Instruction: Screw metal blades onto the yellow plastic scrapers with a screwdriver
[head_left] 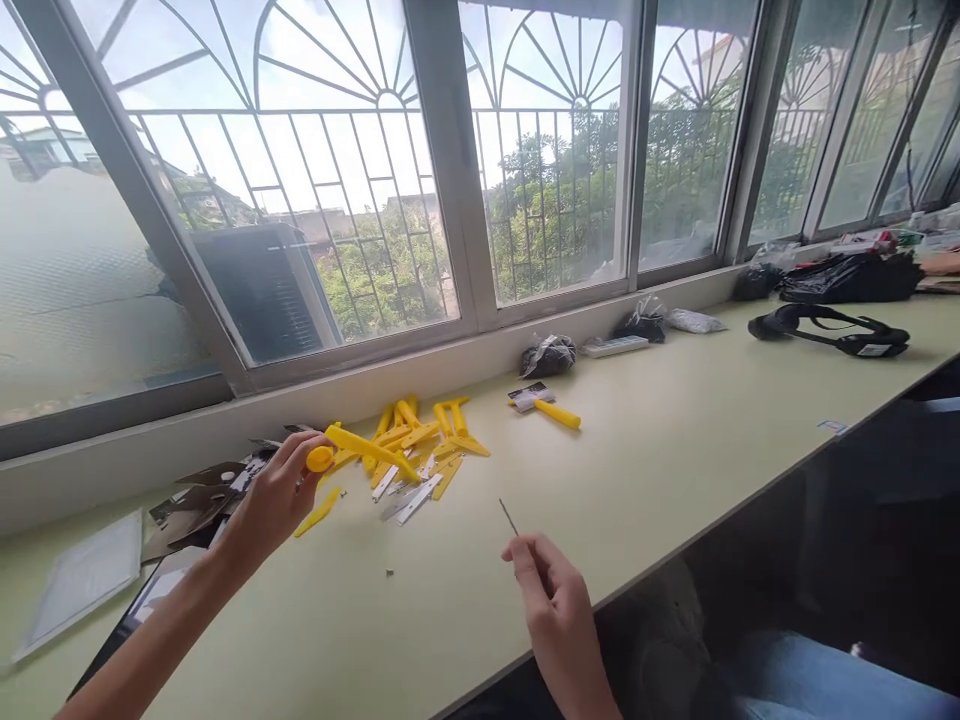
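Observation:
My left hand (281,490) is closed round a yellow plastic scraper handle (371,450), raised over the left part of the table. Its long flat head points right, and the round end of its grip shows by my fingers. Behind and below it lies a pile of yellow scraper parts (450,420) with several silver blades (420,500). A loose yellow strip (318,512) rests under my left hand. Near the front edge, my right hand (551,590) pinches a thin metal rod (508,516) pointing up and left; its lower end is hidden in my fingers. A small screw (389,573) lies between my hands.
A yellow-handled scraper (555,412) with a printed card lies right of the pile. Dark cardboard pieces (199,505) and a clear tray (86,580) are at left. Bags (549,355) line the windowsill wall; a black headset-like strap (829,328) sits far right.

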